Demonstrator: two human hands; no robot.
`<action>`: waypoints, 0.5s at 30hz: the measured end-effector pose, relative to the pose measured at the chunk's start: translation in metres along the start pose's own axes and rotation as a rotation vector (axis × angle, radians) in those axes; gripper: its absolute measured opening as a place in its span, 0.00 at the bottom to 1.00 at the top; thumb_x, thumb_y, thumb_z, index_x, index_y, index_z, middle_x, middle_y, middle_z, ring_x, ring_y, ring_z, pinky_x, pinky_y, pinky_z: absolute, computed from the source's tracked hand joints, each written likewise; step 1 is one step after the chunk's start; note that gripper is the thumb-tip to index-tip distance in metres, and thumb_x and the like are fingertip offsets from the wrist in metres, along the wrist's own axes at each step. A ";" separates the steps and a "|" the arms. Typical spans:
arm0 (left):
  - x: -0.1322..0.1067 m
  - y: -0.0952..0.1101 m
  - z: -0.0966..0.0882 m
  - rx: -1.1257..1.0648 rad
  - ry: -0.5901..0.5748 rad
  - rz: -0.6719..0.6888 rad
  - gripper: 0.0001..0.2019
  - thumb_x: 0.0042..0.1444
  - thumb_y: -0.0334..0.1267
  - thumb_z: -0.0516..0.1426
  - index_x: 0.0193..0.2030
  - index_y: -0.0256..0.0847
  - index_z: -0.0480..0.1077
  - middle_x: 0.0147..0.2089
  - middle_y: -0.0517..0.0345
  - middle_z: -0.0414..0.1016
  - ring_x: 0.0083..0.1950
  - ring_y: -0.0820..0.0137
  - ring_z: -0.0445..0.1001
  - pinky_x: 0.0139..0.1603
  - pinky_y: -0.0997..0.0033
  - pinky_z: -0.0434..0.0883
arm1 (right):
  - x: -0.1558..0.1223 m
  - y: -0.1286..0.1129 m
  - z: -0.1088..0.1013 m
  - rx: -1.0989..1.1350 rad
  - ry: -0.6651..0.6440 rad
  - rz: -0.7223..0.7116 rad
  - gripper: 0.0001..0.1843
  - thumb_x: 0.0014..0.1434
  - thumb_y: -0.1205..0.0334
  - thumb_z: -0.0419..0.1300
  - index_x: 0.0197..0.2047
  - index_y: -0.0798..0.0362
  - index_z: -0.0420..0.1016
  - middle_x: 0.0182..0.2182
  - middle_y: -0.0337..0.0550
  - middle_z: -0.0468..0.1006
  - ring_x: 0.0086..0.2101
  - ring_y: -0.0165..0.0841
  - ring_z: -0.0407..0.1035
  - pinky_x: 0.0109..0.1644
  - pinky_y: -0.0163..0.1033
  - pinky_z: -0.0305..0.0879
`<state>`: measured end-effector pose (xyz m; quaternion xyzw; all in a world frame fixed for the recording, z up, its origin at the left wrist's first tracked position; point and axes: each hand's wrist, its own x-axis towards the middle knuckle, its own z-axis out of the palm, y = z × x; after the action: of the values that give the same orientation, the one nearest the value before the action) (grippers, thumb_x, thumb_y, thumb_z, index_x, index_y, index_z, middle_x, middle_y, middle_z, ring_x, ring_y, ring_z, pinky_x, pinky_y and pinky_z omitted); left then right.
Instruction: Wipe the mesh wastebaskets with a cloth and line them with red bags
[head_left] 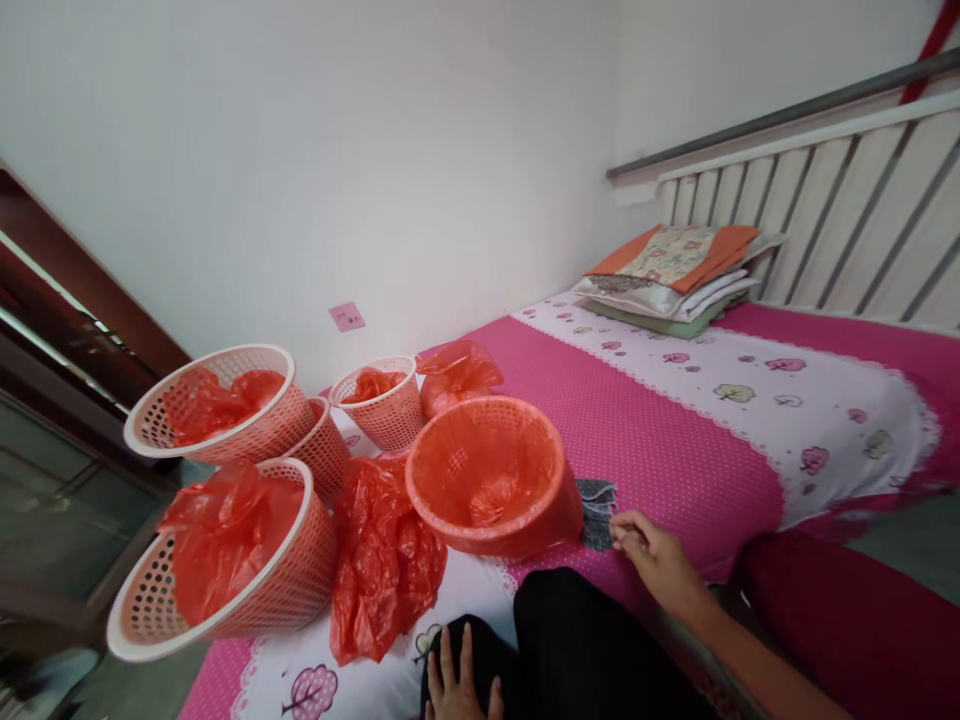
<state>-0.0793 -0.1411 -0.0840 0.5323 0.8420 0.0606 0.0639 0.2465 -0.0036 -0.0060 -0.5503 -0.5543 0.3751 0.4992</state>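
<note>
My right hand [651, 555] has its fingertips pinched together at the edge of a small dark grey cloth [597, 513] with pale strands along it. This cloth lies on the bed, against the right side of a red mesh basket [487, 540]. A thin red plastic bag [491, 460] lines the inside of that basket. Down at the bottom, my left hand [457, 685] rests on my knee, fingers spread and holding nothing. Just left of the lined basket lies a crumpled red plastic bag [386, 560].
To the left are a large pink basket [300, 560], another large one [262, 425] behind it, and a small basket [394, 415], all with red plastic inside. Folded bedding [675, 270] is stacked by the white headboard [810, 220]. A dark red seat [847, 610] stands at right.
</note>
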 end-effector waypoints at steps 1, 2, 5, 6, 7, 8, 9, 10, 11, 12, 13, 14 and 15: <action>0.001 -0.001 -0.001 -0.013 -0.009 0.001 0.31 0.62 0.39 0.55 0.73 0.52 0.64 0.79 0.54 0.57 0.77 0.44 0.58 0.67 0.39 0.69 | 0.002 0.000 -0.001 -0.014 0.007 -0.010 0.16 0.56 0.45 0.57 0.39 0.48 0.75 0.33 0.47 0.83 0.34 0.44 0.80 0.41 0.47 0.75; 0.003 -0.002 -0.002 -0.024 -0.016 0.003 0.32 0.61 0.39 0.55 0.73 0.52 0.64 0.79 0.54 0.57 0.77 0.44 0.58 0.67 0.41 0.69 | 0.004 0.001 -0.002 -0.036 0.014 -0.018 0.16 0.56 0.45 0.57 0.38 0.48 0.75 0.32 0.47 0.82 0.33 0.44 0.80 0.41 0.47 0.75; 0.006 -0.007 -0.004 -0.040 -0.024 0.020 0.32 0.62 0.40 0.55 0.74 0.49 0.64 0.79 0.54 0.58 0.77 0.45 0.59 0.67 0.46 0.71 | 0.003 0.009 -0.003 -0.102 0.023 -0.023 0.15 0.56 0.46 0.56 0.37 0.47 0.75 0.30 0.45 0.82 0.32 0.44 0.78 0.40 0.48 0.73; 0.006 -0.008 -0.004 -0.042 -0.025 0.032 0.32 0.62 0.40 0.54 0.74 0.48 0.64 0.79 0.53 0.57 0.77 0.46 0.59 0.67 0.46 0.71 | 0.001 0.013 -0.002 -0.121 0.020 -0.019 0.15 0.55 0.46 0.56 0.36 0.47 0.75 0.29 0.45 0.82 0.31 0.44 0.78 0.40 0.48 0.73; 0.006 -0.010 -0.004 -0.044 -0.026 0.046 0.32 0.62 0.40 0.54 0.74 0.47 0.63 0.79 0.53 0.57 0.77 0.46 0.59 0.67 0.47 0.71 | -0.003 0.018 -0.001 -0.140 0.011 -0.013 0.14 0.55 0.47 0.56 0.36 0.47 0.75 0.29 0.45 0.82 0.31 0.44 0.78 0.40 0.48 0.74; 0.007 -0.011 -0.004 -0.046 -0.026 0.058 0.32 0.63 0.40 0.54 0.74 0.47 0.63 0.79 0.51 0.57 0.77 0.46 0.59 0.67 0.47 0.70 | -0.006 0.023 0.000 -0.160 -0.002 -0.009 0.14 0.55 0.48 0.56 0.35 0.47 0.75 0.29 0.45 0.82 0.32 0.44 0.78 0.41 0.49 0.74; 0.006 -0.011 -0.004 -0.049 -0.025 0.067 0.32 0.63 0.41 0.54 0.74 0.46 0.63 0.79 0.51 0.57 0.77 0.46 0.59 0.67 0.48 0.70 | -0.009 0.028 0.002 -0.183 -0.017 -0.007 0.13 0.56 0.49 0.56 0.36 0.47 0.76 0.30 0.45 0.82 0.33 0.44 0.78 0.42 0.49 0.74; 0.006 -0.012 -0.003 -0.051 -0.022 0.071 0.32 0.63 0.41 0.54 0.74 0.46 0.63 0.79 0.50 0.57 0.77 0.47 0.59 0.68 0.48 0.70 | -0.012 0.033 0.003 -0.206 -0.030 -0.011 0.13 0.56 0.50 0.56 0.36 0.48 0.76 0.31 0.46 0.82 0.34 0.44 0.78 0.43 0.49 0.75; 0.006 -0.012 -0.003 -0.053 -0.018 0.069 0.31 0.63 0.41 0.54 0.74 0.46 0.63 0.79 0.51 0.57 0.77 0.47 0.58 0.68 0.49 0.69 | -0.012 0.037 0.005 -0.231 -0.037 -0.029 0.13 0.56 0.51 0.56 0.38 0.48 0.77 0.33 0.47 0.82 0.35 0.45 0.78 0.44 0.49 0.75; 0.006 -0.011 -0.002 -0.055 -0.013 0.061 0.31 0.63 0.41 0.54 0.74 0.47 0.64 0.79 0.51 0.58 0.77 0.48 0.58 0.69 0.49 0.69 | -0.009 0.042 0.006 -0.256 -0.039 -0.057 0.13 0.57 0.52 0.56 0.39 0.49 0.77 0.35 0.48 0.83 0.37 0.45 0.79 0.47 0.50 0.75; 0.006 -0.011 -0.002 -0.056 -0.009 0.054 0.31 0.63 0.40 0.54 0.74 0.47 0.64 0.79 0.51 0.58 0.77 0.48 0.58 0.69 0.49 0.68 | -0.004 0.046 0.007 -0.280 -0.034 -0.092 0.14 0.57 0.54 0.56 0.41 0.49 0.78 0.38 0.50 0.83 0.41 0.46 0.79 0.50 0.50 0.75; 0.006 -0.010 -0.001 -0.057 -0.007 0.048 0.31 0.63 0.40 0.54 0.74 0.47 0.64 0.79 0.51 0.57 0.77 0.48 0.58 0.69 0.49 0.68 | 0.004 0.049 0.008 -0.298 -0.027 -0.128 0.15 0.56 0.55 0.57 0.44 0.50 0.78 0.42 0.52 0.83 0.45 0.47 0.79 0.54 0.52 0.73; 0.006 -0.010 -0.001 -0.058 -0.007 0.043 0.31 0.63 0.40 0.54 0.74 0.46 0.64 0.79 0.51 0.57 0.77 0.47 0.58 0.69 0.48 0.68 | 0.014 0.051 0.010 -0.316 -0.022 -0.162 0.17 0.55 0.56 0.58 0.47 0.51 0.78 0.46 0.54 0.83 0.49 0.48 0.78 0.59 0.53 0.71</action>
<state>-0.0906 -0.1401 -0.0852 0.5484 0.8280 0.0843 0.0808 0.2502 0.0172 -0.0556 -0.5715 -0.6542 0.2477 0.4291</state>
